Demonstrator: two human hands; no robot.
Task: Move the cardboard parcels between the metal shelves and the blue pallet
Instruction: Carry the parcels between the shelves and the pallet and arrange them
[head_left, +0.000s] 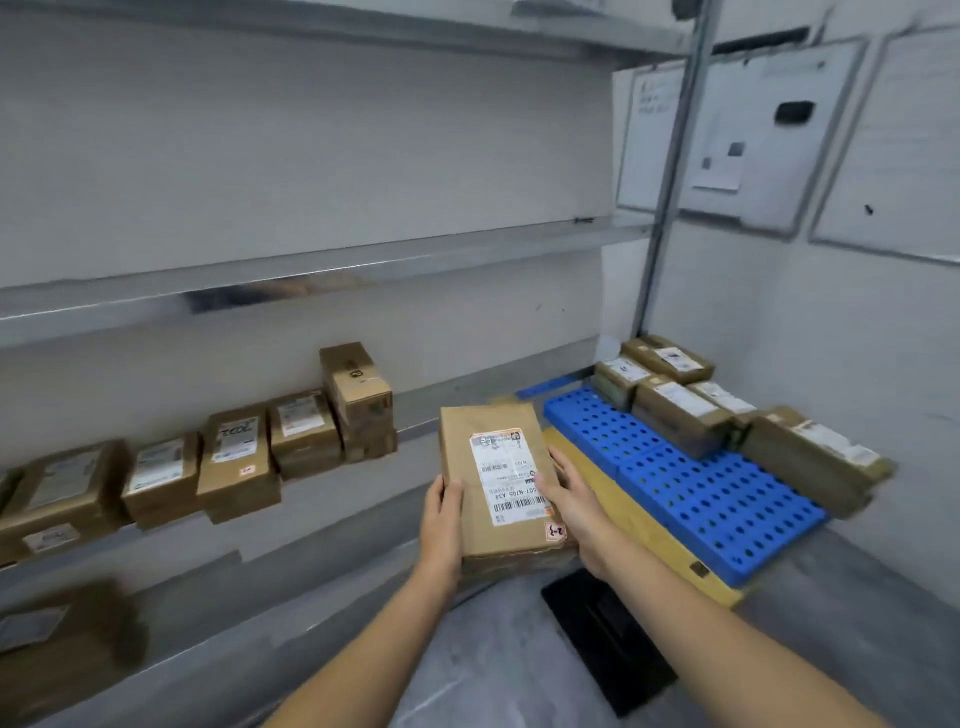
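- Far left, the metal shelves (311, 270): the upper level shows only bare steel, and the level below it carries a row of cardboard parcels (236, 462) lying flat, labels up, side by side.
- At the right end of that row one more shelf parcel (356, 384) sits on top of the others, higher than the rest.
- Bottom left, on a lower level, a blurred brown box (62, 639); too smeared to read anything on it.
- Over to the right, the blue pallet (701, 493) lies on the floor in the corner, its holed top mostly bare at the near side.
- The pallet parcels (680, 415) are packed along its far and right edges against the wall, and a large end parcel (810, 457) hangs over the right rim.
- A flat tan board (639, 525) runs along the pallet's left side, with a black mat (608, 639) on the floor in front.
- Now the hands: the left hand (441, 525) grips the left edge of the held parcel (467, 452), thumb on top.
- That parcel is up in the air, label facing up, between shelf front and pallet, resting on neither.
- The right hand (569, 499) clasps its right edge, thumb laid across the top face beside the label.
- Whiteboards (748, 130) hang on the right wall.
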